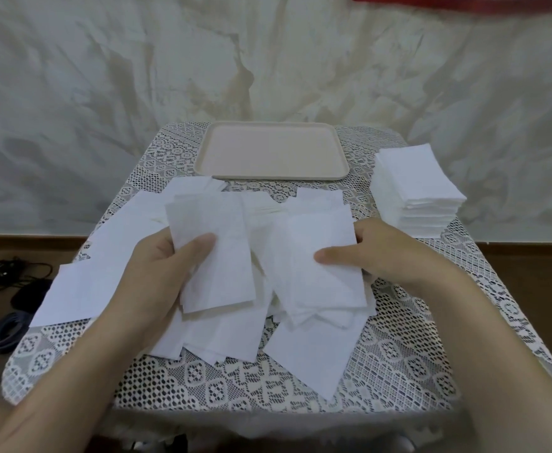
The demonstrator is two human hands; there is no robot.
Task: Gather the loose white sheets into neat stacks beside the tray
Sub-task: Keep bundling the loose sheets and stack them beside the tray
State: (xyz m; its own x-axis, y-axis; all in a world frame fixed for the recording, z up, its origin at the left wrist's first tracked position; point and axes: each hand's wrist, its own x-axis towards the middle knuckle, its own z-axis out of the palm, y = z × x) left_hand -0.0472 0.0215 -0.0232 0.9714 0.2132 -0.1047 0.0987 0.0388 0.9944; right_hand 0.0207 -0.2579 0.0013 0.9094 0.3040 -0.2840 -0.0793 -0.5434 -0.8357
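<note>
Loose white sheets [81, 289] lie scattered over the middle of the lace-covered table. My left hand [157, 273] holds a small bundle of sheets [215, 256], thumb on top and fingers beneath. My right hand [372, 253] pinches another bundle of sheets [320, 276] at its right edge, thumb lying across the top. A neat tall stack of white sheets [415, 188] stands at the right of the beige tray [271, 148], which sits at the table's far middle with nothing in it.
The small table [235, 380] is covered with a white lace cloth and stands against a mottled wall. Dark cables and coiled cords [6, 305] lie on the floor at the left. The table's edges drop off close on both sides.
</note>
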